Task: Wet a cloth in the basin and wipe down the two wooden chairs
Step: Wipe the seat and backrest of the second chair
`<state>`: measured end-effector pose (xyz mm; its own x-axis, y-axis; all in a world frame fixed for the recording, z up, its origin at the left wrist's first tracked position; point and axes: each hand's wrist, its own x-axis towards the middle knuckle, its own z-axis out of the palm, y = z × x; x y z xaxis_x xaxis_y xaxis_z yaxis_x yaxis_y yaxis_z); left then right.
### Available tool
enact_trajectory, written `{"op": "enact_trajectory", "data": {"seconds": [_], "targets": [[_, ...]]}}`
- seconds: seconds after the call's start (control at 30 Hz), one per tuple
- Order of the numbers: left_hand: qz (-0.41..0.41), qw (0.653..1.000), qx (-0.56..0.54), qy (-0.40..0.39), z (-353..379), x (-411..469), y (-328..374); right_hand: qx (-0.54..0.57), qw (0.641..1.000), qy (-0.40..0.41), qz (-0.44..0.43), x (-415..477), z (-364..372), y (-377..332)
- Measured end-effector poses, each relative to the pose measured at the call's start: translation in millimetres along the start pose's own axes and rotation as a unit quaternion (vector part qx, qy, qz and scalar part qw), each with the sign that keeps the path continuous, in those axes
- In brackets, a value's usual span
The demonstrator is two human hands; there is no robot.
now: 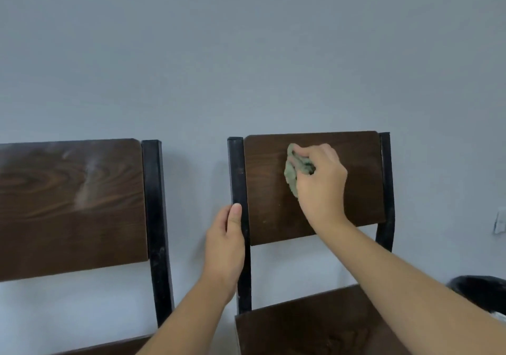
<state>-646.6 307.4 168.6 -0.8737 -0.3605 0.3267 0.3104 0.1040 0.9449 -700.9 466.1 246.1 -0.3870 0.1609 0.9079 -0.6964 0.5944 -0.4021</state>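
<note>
- The plain pale grey wall [246, 53] fills everything from 9 o'clock round to 3 o'clock, and both chairs stand against it.
- The 2 dark brown wooden chairs with black metal frames sit side by side: the left-hand chair [71, 206] at 8 o'clock, the right-hand chair [356, 190] just right of centre, with its seat down at 5 o'clock.
- The left-hand chair's backrest shows pale, dusty-looking streaks across the grain.
- A black round bin [482, 291] sits low at 4 o'clock, partly cut off by the edge.
- Your right hand [320, 184] is clenched around the crumpled pale green cloth [294, 171] and presses it flat against the upper middle of the right-hand chair's backrest.
- Your left hand [224, 247] is wrapped around the black upright post [238, 173] on that chair's left side, thumb lying along the front of the post, at 6 o'clock from the backrest's top-left corner.
- A small white wall fitting [500, 220] shows at 3 o'clock; it is too blurred to identify.
</note>
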Motion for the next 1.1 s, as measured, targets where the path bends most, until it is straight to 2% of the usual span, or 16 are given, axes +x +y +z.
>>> {"op": "enact_trajectory", "data": {"seconds": [0.07, 0.13, 0.2, 0.23, 0.3, 0.37, 0.43, 0.5, 0.57, 0.63, 0.67, 0.77, 0.83, 0.93, 1.03, 1.1], "targets": [[0.006, 1.0, -0.006, -0.006, -1.5, -0.5, -0.7, 0.02, 0.998, -0.015, -0.051, 4.6, 14.9, -27.5], [0.014, 1.0, -0.012, -0.004, -2.0, 0.9, -1.8, 0.032, 0.981, -0.103, -0.163, -25.2, 21.5, -33.2], [0.01, 1.0, -0.006, 0.005, -1.2, 3.5, -4.1, -0.003, 0.965, -0.169, -0.201, -49.3, 4.6, -11.1], [0.003, 1.0, 0.004, 0.007, -0.6, 5.0, -5.2, -0.018, 0.972, -0.154, -0.175, -44.8, -6.8, 7.1], [-0.002, 0.999, 0.026, 0.02, 2.1, 9.5, -8.0, -0.038, 0.998, -0.048, -0.03, -9.2, -29.9, 43.6], [0.011, 0.998, 0.041, 0.038, 2.5, 13.3, -9.8, -0.04, 0.987, 0.061, 0.14, 38.9, -53.0, 69.6], [0.038, 0.996, 0.047, 0.061, 4.8, 15.7, -12.5, -0.033, 0.972, 0.116, 0.203, 68.1, -61.0, 82.5], [0.05, 0.995, 0.052, 0.075, 5.9, 16.2, -16.3, -0.03, 0.981, 0.112, 0.157, 63.4, -49.0, 73.6], [0.046, 0.995, 0.058, 0.073, 6.0, 16.6, -18.4, -0.036, 0.999, 0.01, 0.032, 21.3, -29.8, 63.7], [0.042, 0.995, 0.064, 0.071, 6.0, 16.8, -18.1, -0.053, 0.991, -0.105, -0.057, -26.5, -29.2, 65.7], [0.04, 0.995, 0.063, 0.07, 6.1, 16.8, -17.4, -0.053, 0.99, -0.116, -0.053, -37.0, -36.8, 73.6], [0.037, 0.995, 0.058, 0.073, 5.7, 15.7, -16.0, -0.061, 0.995, 0.007, 0.077, 1.7, -62.3, 98.2], [0.049, 0.995, 0.048, 0.075, 5.9, 14.5, -14.8, -0.088, 0.988, 0.047, 0.12, 55.5, -73.2, 107.3], [0.055, 0.996, 0.048, 0.057, 6.0, 13.6, -14.5, -0.14, 0.989, 0.013, 0.045, 89.2, -74.1, 112.4], [0.033, 0.998, 0.035, 0.028, 5.6, 12.3, -16.3, -0.18, 0.983, -0.022, 0.0, 41.8, -82.4, 131.0], [0.037, 0.999, 0.029, 0.018, 4.9, 9.4, -16.0, -0.187, 0.982, -0.029, 0.021, -3.4, -89.7, 141.6]]}}
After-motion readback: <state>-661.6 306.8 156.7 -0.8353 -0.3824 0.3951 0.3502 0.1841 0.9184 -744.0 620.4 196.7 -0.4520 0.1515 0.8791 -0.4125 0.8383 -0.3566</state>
